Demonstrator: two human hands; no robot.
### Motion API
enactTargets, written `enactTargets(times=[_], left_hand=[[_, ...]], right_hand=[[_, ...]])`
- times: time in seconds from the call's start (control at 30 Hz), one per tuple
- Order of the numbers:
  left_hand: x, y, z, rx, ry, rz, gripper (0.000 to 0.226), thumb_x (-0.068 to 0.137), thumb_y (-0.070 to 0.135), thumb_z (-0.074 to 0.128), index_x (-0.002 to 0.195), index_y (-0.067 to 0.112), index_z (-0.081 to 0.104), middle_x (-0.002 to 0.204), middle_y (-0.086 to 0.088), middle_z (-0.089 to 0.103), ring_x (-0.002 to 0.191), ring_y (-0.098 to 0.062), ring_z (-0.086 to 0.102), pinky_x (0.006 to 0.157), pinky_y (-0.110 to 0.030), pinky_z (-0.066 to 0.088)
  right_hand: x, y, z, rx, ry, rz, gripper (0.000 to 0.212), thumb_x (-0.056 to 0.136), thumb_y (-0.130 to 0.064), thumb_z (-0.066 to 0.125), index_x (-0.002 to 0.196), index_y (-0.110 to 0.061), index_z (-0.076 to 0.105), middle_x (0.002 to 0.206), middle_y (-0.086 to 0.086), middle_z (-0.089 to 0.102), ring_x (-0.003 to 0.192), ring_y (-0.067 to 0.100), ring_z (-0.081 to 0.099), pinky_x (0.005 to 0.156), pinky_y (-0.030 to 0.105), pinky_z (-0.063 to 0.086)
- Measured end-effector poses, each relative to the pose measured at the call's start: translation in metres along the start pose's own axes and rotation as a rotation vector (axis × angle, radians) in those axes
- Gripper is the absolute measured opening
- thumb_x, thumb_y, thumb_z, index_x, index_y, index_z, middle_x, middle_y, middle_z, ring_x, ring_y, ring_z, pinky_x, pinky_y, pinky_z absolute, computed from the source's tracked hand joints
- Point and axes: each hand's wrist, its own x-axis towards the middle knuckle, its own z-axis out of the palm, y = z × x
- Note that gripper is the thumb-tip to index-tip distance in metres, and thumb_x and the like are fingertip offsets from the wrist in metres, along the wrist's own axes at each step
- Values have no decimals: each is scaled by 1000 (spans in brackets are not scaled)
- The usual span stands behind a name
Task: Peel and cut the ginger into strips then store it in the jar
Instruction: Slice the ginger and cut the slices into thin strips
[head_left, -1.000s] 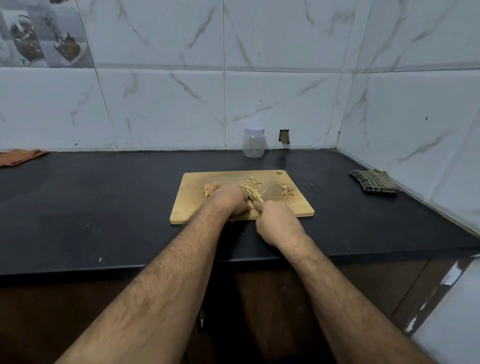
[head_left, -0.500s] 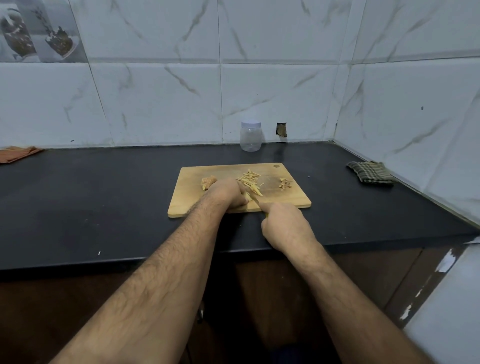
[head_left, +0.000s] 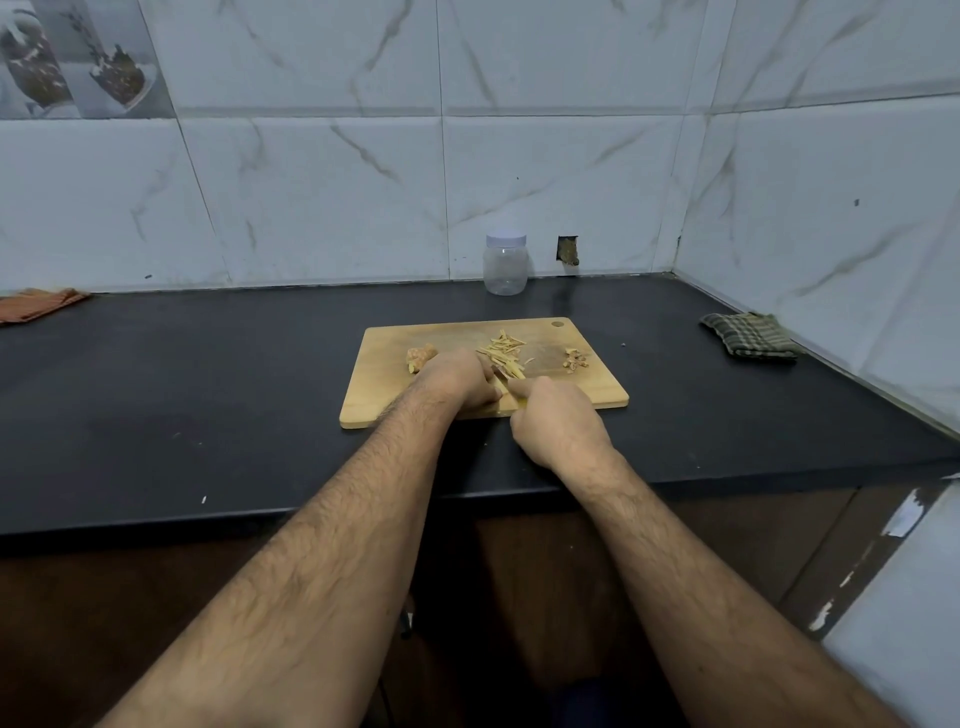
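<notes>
A wooden cutting board (head_left: 384, 400) lies on the black counter. On it sit a knobbly ginger piece (head_left: 420, 356) at the left, a pile of pale ginger strips (head_left: 503, 349) in the middle and brown peel scraps (head_left: 575, 360) at the right. My left hand (head_left: 460, 382) is curled over a ginger piece on the board; that piece is hidden under the fingers. My right hand (head_left: 556, 418) grips a knife handle, and a short bit of the blade (head_left: 500, 375) shows between the hands. A clear plastic jar (head_left: 505, 267) with a white lid stands shut by the back wall.
A folded green checked cloth (head_left: 748, 335) lies at the right near the side wall. An orange cloth (head_left: 36, 304) lies at the far left. The counter's front edge (head_left: 260, 517) runs under my forearms. Tiled walls close the back and the right.
The two hands stay together over the board's front middle, with the right hand shifting slightly back and forth with the knife. The view moved a little.
</notes>
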Motion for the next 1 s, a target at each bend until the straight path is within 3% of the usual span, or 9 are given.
enactTargets(times=[0.23,0.37,0.6,0.83,1.0], left_hand=[[3,-2,2,13,-1,15,34,94,34,62,126,24,67,127,2,65,116,-21,58,99,-31,47],[3,-3,3,5,21,15,27,93,35,62,116,25,71,121,2,68,112,-20,59,95,-30,48],[1,-1,4,-25,38,-9,33,93,32,62,125,27,68,133,5,63,124,-19,55,104,-30,44],[0,-2,7,-77,47,-26,34,92,33,65,125,26,67,131,5,64,123,-19,56,105,-31,44],[-1,-4,8,-128,67,-44,34,90,34,68,124,29,67,125,4,66,118,-18,58,101,-31,47]], right_hand=[[2,-2,0,-32,-17,3,52,93,-8,49,139,-30,56,130,4,62,116,25,57,92,36,51],[0,-6,-1,-53,-16,-13,45,94,-7,49,133,-27,60,124,7,63,111,26,58,88,36,51],[-23,4,-6,-109,-53,-20,39,91,-7,48,123,-26,61,116,5,63,97,24,54,74,33,47],[-39,12,-12,-122,-79,18,48,96,-11,49,140,-30,52,131,6,58,117,26,55,91,39,51],[-26,8,-9,-91,-39,14,45,94,-10,49,135,-28,57,122,6,62,110,26,57,82,35,51]])
